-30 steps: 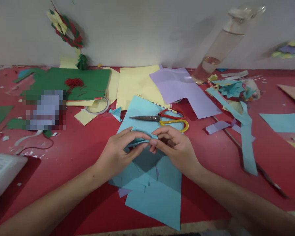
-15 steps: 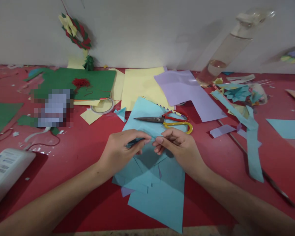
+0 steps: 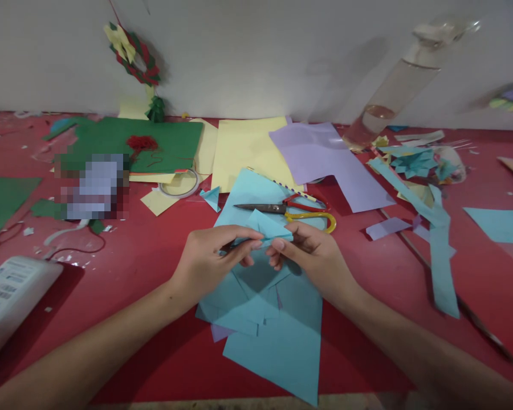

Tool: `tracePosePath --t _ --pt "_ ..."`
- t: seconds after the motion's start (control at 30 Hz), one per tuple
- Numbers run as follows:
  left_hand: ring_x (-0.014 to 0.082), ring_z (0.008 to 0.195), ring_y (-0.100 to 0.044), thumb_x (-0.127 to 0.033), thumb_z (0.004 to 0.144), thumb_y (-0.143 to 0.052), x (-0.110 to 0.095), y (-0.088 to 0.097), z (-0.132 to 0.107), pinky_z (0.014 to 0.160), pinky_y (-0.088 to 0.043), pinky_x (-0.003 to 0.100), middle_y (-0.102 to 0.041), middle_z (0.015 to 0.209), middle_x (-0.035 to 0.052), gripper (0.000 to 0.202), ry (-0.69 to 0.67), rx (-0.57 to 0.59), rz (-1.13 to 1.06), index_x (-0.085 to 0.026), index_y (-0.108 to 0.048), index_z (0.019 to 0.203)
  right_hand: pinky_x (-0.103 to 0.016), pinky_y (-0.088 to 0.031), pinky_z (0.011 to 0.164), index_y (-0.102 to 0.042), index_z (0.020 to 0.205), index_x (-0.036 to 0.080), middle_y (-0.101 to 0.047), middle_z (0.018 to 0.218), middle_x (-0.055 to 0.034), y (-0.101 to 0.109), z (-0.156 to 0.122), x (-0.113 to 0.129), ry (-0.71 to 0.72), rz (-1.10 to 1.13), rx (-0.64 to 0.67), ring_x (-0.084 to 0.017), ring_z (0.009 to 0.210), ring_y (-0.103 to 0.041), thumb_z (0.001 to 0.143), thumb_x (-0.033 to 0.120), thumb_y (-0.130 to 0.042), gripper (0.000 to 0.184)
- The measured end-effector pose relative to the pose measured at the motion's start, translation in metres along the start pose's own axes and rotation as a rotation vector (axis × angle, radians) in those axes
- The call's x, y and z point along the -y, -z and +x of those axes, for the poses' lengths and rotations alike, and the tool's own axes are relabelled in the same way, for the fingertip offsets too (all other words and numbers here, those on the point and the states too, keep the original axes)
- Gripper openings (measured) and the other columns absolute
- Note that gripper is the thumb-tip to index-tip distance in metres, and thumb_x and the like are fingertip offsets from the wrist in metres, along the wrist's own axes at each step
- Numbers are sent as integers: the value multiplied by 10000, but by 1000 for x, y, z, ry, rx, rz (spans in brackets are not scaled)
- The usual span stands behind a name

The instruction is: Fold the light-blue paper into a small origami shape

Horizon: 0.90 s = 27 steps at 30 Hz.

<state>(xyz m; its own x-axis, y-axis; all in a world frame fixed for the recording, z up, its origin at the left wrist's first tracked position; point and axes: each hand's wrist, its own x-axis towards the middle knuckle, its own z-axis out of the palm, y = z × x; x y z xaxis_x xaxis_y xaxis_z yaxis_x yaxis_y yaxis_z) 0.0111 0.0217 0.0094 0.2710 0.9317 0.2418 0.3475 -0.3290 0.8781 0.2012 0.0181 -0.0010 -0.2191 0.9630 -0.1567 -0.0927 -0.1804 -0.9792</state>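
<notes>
A small folded piece of blue paper (image 3: 267, 224) is pinched between both hands, its pointed flap facing away from me. My left hand (image 3: 222, 250) closes thumb and forefinger on its left side. On the right side, my right hand (image 3: 308, 250) grips it the same way, with the other fingers curled. Below the hands lie several blue paper sheets (image 3: 277, 347), overlapping. Just beyond them rests a pair of scissors (image 3: 282, 210) with red and yellow handles, blades pointing left and lying on blue paper.
Yellow paper (image 3: 248, 148), purple paper (image 3: 325, 154) and green paper (image 3: 175, 139) lie at the back. A roll of tape (image 3: 179, 185) and a blurred-out phone (image 3: 98, 185) are at left, with a white box-like device (image 3: 17, 302). A spray bottle (image 3: 393, 91) and paper strips (image 3: 442, 262) occupy the right.
The folded blue paper has tilted up between my fingers, so its pointed flap now shows above them. Both hands keep nearly the same place.
</notes>
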Motion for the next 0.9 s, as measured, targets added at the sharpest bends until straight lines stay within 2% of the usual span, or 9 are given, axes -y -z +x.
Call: tracePosePath --t 0.07,0.23,0.5,0.67,0.77,0.9 --pt "85 515 -663 -216 855 -644 1 -1 -1 518 -535 132 -708 626 -23 85 -15 23 -27 -180 -715 886 -266 -578 515 -575 809 182 -705 665 -11 -1 0 0 -20 -4 12 -138 540 -663 740 378 -761 279" --pt "80 588 -701 -231 825 -680 6 -3 -3 546 -550 112 -748 887 2 150 4 50 -102 -195 -695 969 -249 -566 482 -564 749 185 -686 623 -2 -2 0 1 -21 -21 -2 -127 513 -644 754 397 -743 278" --pt "123 608 -718 -213 821 -680 6 -4 -2 542 -581 148 -722 721 -16 156 66 21 -134 -196 -705 974 -227 -556 466 -573 741 179 -683 618 -1 -3 -1 2 -12 -29 -15 -113 500 -633 769 380 -733 259" --pt "112 590 -698 -181 822 -669 5 -4 -3 518 -554 145 -730 691 -22 164 31 0 -50 -199 -708 981 -234 -564 484 -591 775 177 -687 639 -7 -4 -1 2 -2 -28 7 -120 522 -645 772 368 -730 236" --pt "86 560 -668 -183 814 -680 5 -4 -5 488 -521 129 -741 727 -28 161 -17 -9 20 -214 -717 968 -239 -569 498 -605 795 171 -687 648 -10 -4 -1 1 -8 -35 20 -127 540 -654 750 364 -749 244" --pt "85 643 -706 -191 827 -670 6 -6 -5 572 -563 106 -751 803 -25 148 -8 11 -86 -202 -712 969 -222 -563 494 -596 760 165 -687 637 -3 -3 -2 2 -13 -42 11 -117 530 -651 734 381 -759 271"
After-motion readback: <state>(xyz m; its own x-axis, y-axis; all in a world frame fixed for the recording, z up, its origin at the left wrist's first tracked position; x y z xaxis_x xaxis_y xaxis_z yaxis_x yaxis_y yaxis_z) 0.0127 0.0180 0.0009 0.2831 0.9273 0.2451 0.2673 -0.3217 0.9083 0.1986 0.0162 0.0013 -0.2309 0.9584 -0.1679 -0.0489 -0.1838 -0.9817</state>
